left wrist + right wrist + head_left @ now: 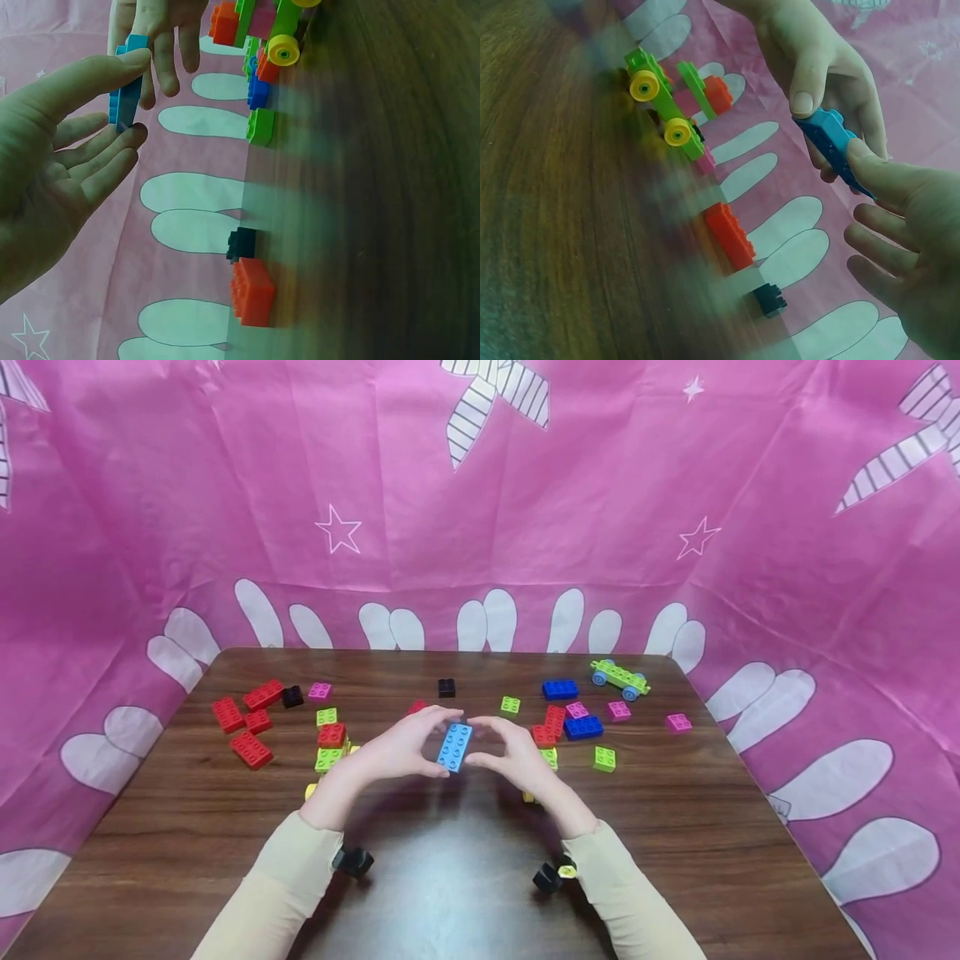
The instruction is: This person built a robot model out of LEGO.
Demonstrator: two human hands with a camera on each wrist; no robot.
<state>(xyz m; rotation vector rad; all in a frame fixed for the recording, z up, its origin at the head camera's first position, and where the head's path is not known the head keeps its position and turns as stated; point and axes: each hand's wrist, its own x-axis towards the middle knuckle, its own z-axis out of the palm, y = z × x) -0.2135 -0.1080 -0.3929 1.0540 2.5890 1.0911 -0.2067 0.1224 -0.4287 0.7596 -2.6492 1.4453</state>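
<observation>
A light blue toy building brick (454, 747), studded side towards the head camera, is held up off the table between both hands. My left hand (401, 745) pinches it from the left, thumb (136, 57) on one end and fingers behind. From the right, my right hand (517, 756) pinches the other edge, its thumb (860, 149) on the brick in the right wrist view. Partly hidden behind the left forearm is a green base with yellow wheels and a red brick (332, 735) on top. A similar yellow-wheeled base (550, 758) stands behind the right hand.
Loose red bricks (251, 749) lie at the left, near a black brick (292, 696). Towards the right are dark blue bricks (560, 690), pink bricks (678, 722) and a green brick (604, 758). A green base with blue wheels (619, 677) stands at the back right, before a pink curtain (420, 527).
</observation>
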